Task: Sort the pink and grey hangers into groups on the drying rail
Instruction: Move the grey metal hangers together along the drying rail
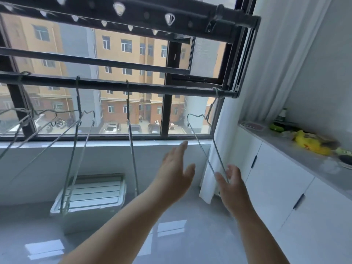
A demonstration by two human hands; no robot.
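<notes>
Both forearms reach up. The left hand (177,164) is spread wide and empty. The right hand (231,180) is loosely open around the lower corner of the hanger (201,147), which hooks the rail (133,85) above it. Best to pinch firmly, then unhook before moving.

Left grip (176,168), right grip (231,184): bare hands. Forearms (133,216) bare, uncovered down to the frame edge.

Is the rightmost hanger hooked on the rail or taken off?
Hooked on: the rightmost hanger has its hook over the right end of the rail.
</notes>
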